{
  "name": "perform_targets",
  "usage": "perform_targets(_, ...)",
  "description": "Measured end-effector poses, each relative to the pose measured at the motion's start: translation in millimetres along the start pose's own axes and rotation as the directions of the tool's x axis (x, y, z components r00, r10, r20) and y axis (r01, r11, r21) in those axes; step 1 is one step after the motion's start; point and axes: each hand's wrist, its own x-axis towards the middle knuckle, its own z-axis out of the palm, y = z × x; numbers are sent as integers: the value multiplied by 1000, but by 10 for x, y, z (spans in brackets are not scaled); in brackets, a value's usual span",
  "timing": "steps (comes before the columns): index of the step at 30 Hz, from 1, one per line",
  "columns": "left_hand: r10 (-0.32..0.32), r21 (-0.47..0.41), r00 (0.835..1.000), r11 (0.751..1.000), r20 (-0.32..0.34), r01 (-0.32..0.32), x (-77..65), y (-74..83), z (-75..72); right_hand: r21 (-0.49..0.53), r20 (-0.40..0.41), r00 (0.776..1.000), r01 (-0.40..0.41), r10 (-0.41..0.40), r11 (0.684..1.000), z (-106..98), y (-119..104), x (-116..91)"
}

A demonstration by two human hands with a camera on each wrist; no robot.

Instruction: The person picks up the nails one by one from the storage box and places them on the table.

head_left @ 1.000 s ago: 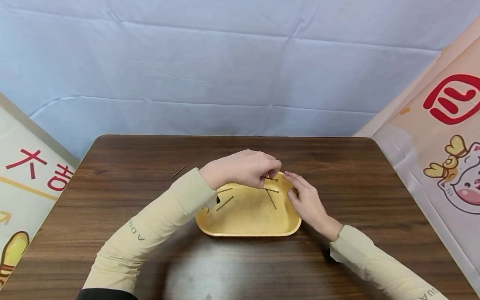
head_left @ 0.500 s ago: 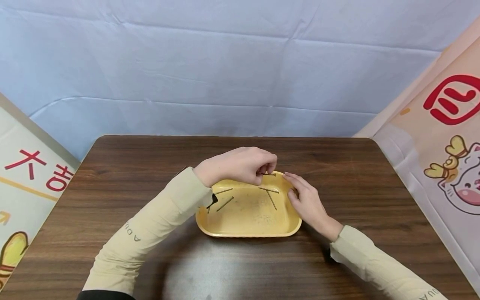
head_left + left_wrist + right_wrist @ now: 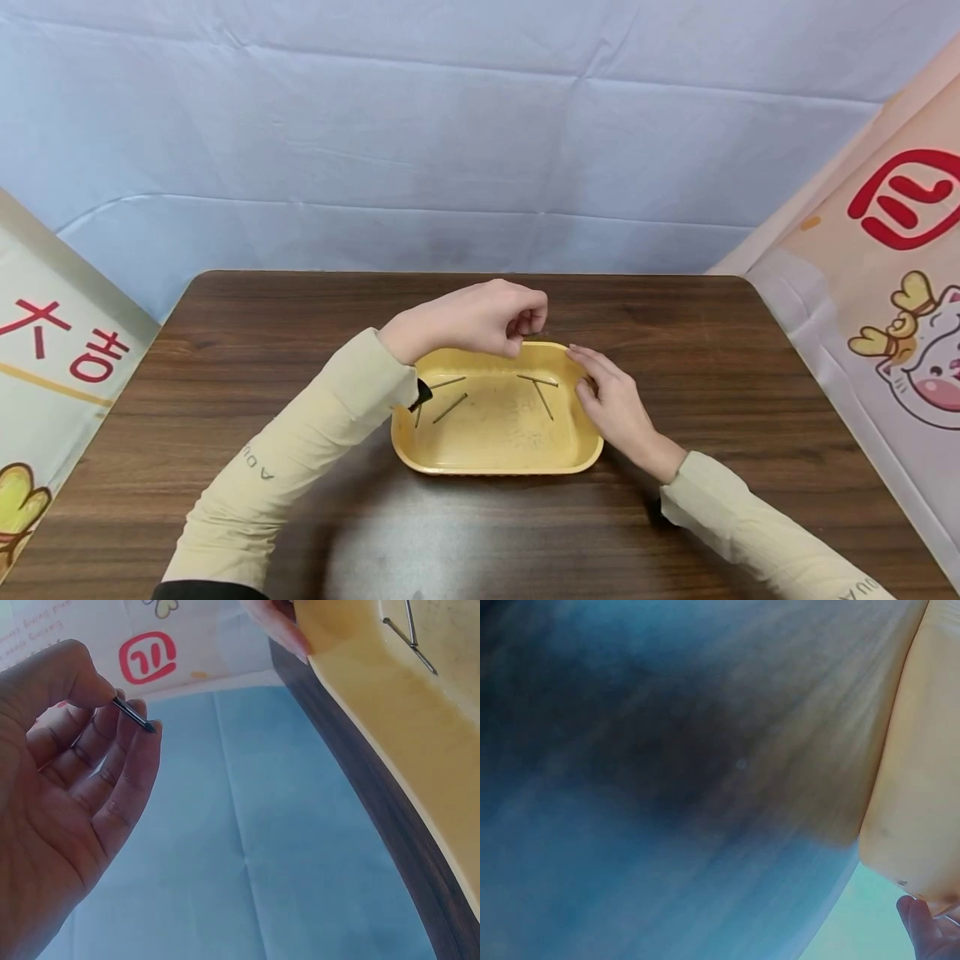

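Observation:
My left hand (image 3: 491, 317) is raised just over the far rim of a yellow tray (image 3: 495, 468), its fingers bent. In the left wrist view it pinches a thin dark nail (image 3: 135, 715) between thumb and fingertips, the pointed end sticking out. At the tray's right side, my right hand (image 3: 615, 406) holds the rim, thumb over the edge and fingers along the outside. Two nails (image 3: 544, 402) lie crossed in the right part of the tray. More nails (image 3: 450, 408) lie at its left, partly covered by the left wrist.
The tray stands on a dark wood-grain table (image 3: 675, 333) with rounded far corners. Behind it hangs a pale blue cloth (image 3: 450, 167). Printed panels (image 3: 885, 333) flank the table on both sides.
My left hand has lifted and drawn back to the left with the nail, away from the tray's far right corner. My left sleeve now covers the loose nail on the table. The right hand stays put.

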Motion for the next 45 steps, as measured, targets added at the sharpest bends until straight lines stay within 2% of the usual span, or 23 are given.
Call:
perform_targets(20,-71,-128,994,990,-77,61,-106,-65,-106,2,13,1000,-16,16,1000,-7,1,15)
perform_targets(37,-56,-131,985,991,-166,34,-226,-169,-139,14,32,999,-29,28,999,-15,-13,0)
perform_targets(45,-71,-160,981,986,-179,42,-289,-186,-175,14,30,999,-27,26,1000,-12,-14,1)
